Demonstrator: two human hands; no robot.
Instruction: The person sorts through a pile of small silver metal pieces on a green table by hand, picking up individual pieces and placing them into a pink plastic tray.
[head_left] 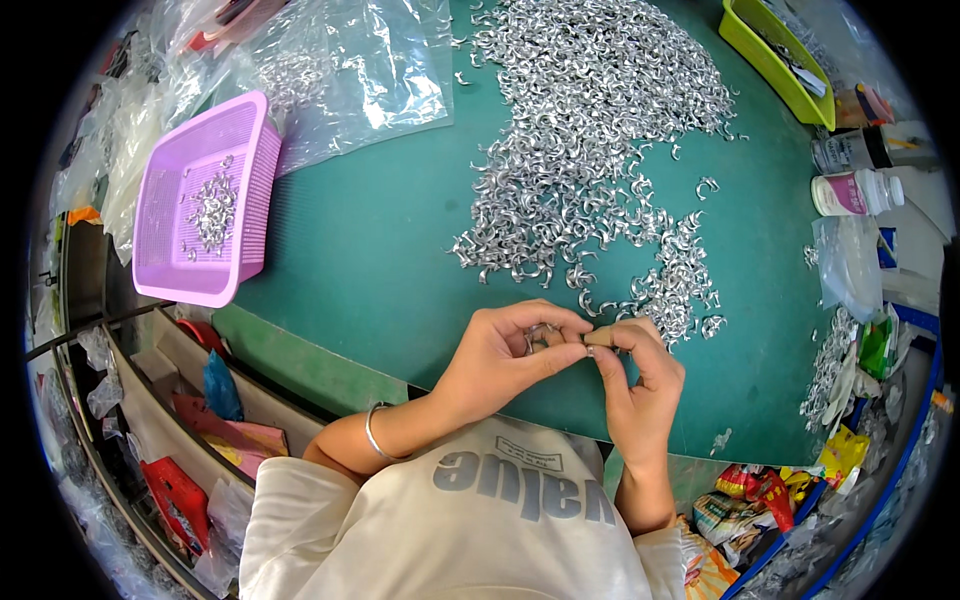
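Observation:
Over the near edge of the green table, my left hand [492, 352] and my right hand [643, 383] meet fingertip to fingertip. Some small silver curved metal pieces [541, 333] show inside the curled fingers of my left hand. A tiny shiny metal piece [590, 351] sits between the fingertips of both hands, its shape partly hidden. Tan covers wrap some of my right fingertips. Just beyond my hands lies a small heap of curved metal pieces [682, 280], joined to a large pile of the same pieces [600, 95] farther back.
A purple plastic basket [258, 190] at the left holds some metal pieces. Behind it lies a clear plastic bag [370, 80]. A yellow-green tray [745, 45] stands far right, with a white bottle [850, 193] nearer. Open drawers [270, 395] and filled bags flank me below the table.

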